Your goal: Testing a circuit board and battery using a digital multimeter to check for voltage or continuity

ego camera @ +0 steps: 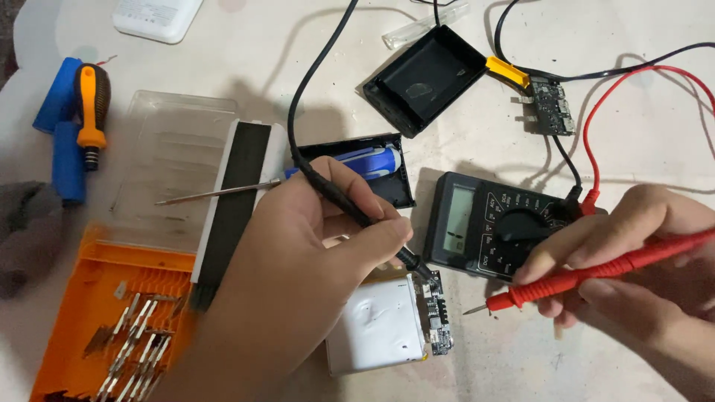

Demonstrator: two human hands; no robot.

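Silver-white battery pack (378,331) with a small circuit board (438,316) on its right edge lies on the table (283,52), directly below the left hand (313,260). Left hand is closed around the black probe (350,205), its tip touching the board's top corner. Right hand (633,260) pinches the red probe (588,275), its needle hovering just right of the board, apart from it. Black multimeter (495,223) lies between both hands; orange bit case (112,320) sits far left.
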